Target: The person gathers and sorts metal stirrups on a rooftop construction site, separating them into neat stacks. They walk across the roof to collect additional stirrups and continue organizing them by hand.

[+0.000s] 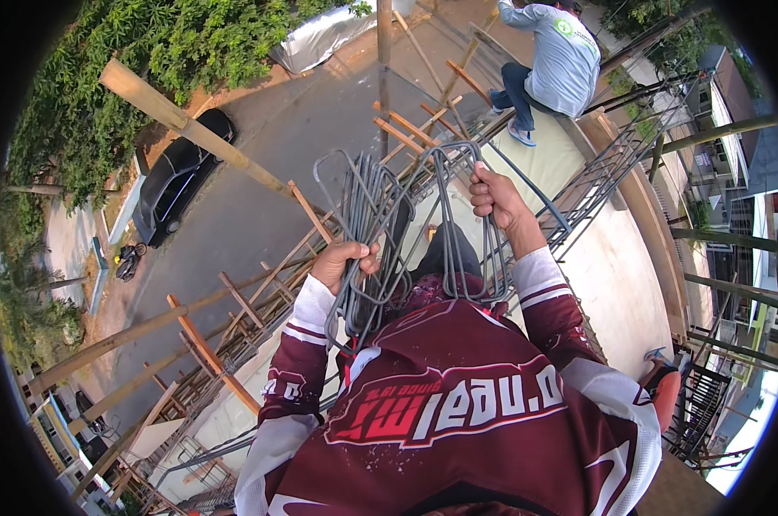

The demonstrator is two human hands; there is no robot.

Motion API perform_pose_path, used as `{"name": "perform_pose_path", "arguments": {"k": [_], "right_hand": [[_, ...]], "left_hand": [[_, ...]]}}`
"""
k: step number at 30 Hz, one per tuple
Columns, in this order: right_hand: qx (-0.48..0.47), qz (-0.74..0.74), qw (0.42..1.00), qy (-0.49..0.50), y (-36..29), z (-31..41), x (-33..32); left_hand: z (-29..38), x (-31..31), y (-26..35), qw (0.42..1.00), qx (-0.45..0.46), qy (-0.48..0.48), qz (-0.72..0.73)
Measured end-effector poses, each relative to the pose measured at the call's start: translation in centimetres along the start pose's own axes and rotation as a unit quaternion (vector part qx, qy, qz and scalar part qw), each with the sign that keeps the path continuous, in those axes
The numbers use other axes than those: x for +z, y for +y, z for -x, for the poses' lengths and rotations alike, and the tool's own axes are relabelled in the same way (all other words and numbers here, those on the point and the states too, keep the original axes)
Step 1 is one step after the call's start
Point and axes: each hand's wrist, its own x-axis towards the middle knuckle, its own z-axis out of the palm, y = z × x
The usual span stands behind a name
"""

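A thick bundle of bent steel rebar stirrups (363,213) hangs in front of my chest, with my left hand (347,263) closed around its near side. Several more stirrups (452,226), fanned apart, are gripped at their upper right corner by my right hand (495,197). The two groups meet and overlap between my hands, so I cannot tell whether they are fully separate. Below them show my dark trouser leg (450,248) and pale formwork sheeting.
Another person (560,61) squats on the deck at the upper right, beside a long rebar cage (611,174). Timber and bamboo scaffolding (208,351) lines the left edge, high above a road (266,138) with a parked black car (182,174). Part of someone (666,390) shows at right.
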Motion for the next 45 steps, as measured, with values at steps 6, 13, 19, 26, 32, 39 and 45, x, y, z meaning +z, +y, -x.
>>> {"name": "perform_pose_path", "arguments": {"k": [6,13,19,26,32,39,45], "right_hand": [[-0.06,0.045,0.997,0.017,-1.7,1.2,2.4],[0.032,-0.038,0.997,-0.057,0.0,0.2,-1.7],[0.025,0.007,0.999,-0.042,0.4,-0.7,-1.5],[-0.005,-0.095,0.994,-0.063,-1.7,-2.7,2.2],[-0.009,-0.152,0.985,-0.087,-1.3,-3.2,3.4],[-0.109,0.05,0.99,0.069,-1.7,-2.4,7.9],[-0.332,0.385,0.85,0.137,-2.9,-0.9,10.1]], "left_hand": [[1.0,1.9,0.3,0.996,-0.021,0.001,-0.092],[1.6,1.2,-0.6,0.993,0.057,-0.012,-0.098],[1.1,-0.2,-0.8,0.997,0.056,-0.031,-0.051],[-0.4,-0.3,0.9,0.991,0.132,-0.012,-0.004],[-0.9,-0.3,1.7,0.99,0.142,0.016,-0.006],[-2.3,-1.7,0.9,0.995,0.077,0.02,-0.059],[-1.9,-1.4,0.3,0.994,0.034,0.06,-0.09]]}}
